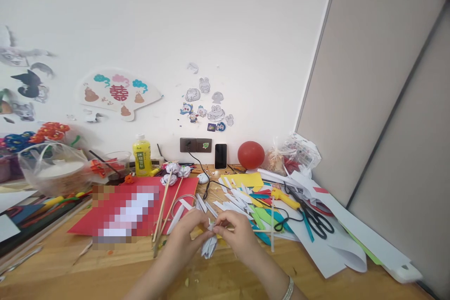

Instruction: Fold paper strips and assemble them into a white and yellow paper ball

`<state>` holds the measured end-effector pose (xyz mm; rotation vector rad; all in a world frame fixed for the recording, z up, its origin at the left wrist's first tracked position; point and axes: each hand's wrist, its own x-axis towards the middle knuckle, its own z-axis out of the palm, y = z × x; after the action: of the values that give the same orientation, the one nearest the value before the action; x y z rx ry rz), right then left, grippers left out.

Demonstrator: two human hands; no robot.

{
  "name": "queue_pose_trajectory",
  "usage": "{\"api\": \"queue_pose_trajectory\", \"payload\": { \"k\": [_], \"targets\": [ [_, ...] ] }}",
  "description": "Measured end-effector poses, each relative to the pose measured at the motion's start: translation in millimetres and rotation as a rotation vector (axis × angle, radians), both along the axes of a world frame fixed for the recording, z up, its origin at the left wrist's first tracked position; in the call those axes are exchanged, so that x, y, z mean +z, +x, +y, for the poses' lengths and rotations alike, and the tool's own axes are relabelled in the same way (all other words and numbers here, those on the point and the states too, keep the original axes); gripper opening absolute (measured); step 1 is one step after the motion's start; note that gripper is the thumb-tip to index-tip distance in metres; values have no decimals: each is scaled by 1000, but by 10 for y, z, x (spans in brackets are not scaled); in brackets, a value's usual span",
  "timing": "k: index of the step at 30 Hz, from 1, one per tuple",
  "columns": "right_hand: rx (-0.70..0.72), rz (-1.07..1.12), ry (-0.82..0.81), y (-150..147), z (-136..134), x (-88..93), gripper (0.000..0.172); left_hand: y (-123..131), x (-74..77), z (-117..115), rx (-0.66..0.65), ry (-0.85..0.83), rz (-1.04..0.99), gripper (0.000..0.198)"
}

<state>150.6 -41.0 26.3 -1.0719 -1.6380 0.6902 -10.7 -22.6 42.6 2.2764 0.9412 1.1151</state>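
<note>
Both of my hands meet low in the middle of the head view, over the wooden table (140, 272). Pinched between the fingertips of my left hand (190, 232) and my right hand (237, 234) is a white folded paper flower (209, 246), its petals hanging down. A thin wooden stick (262, 231) shows to the right, behind my right hand; whether it joins the flower I cannot tell. Finished-looking white paper flowers on sticks (172, 168) lie to the left on a red sheet (80, 222). Several white paper strips (237, 201) are scattered just beyond my hands.
Right of my hands lie a yellow glue gun (286, 198), black scissors (318, 220) and white paper sheets (323, 255). Along the wall stand a yellow bottle (141, 155), a phone (221, 156) and a red balloon (251, 155). A bagged tub (61, 171) sits left.
</note>
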Motion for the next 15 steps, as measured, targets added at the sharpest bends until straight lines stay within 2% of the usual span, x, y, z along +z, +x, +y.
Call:
{"api": "queue_pose_trajectory", "payload": {
  "k": [4, 7, 10, 15],
  "targets": [
    [181, 167, -254, 32, 34, -29, 7, 17, -73, 100, -119, -438, -105, 16],
    [263, 219, -406, 51, 56, -79, 16, 33, -189, 168, -189, -619, -105, 21],
    [259, 228, -494, 46, 75, -138, 22, 35, -292, 199, -177, -633, -87, 19],
    [216, 215, -488, 10, 94, -176, 24, 3, -363, 219, -179, -632, -68, 17]
  ]
}}
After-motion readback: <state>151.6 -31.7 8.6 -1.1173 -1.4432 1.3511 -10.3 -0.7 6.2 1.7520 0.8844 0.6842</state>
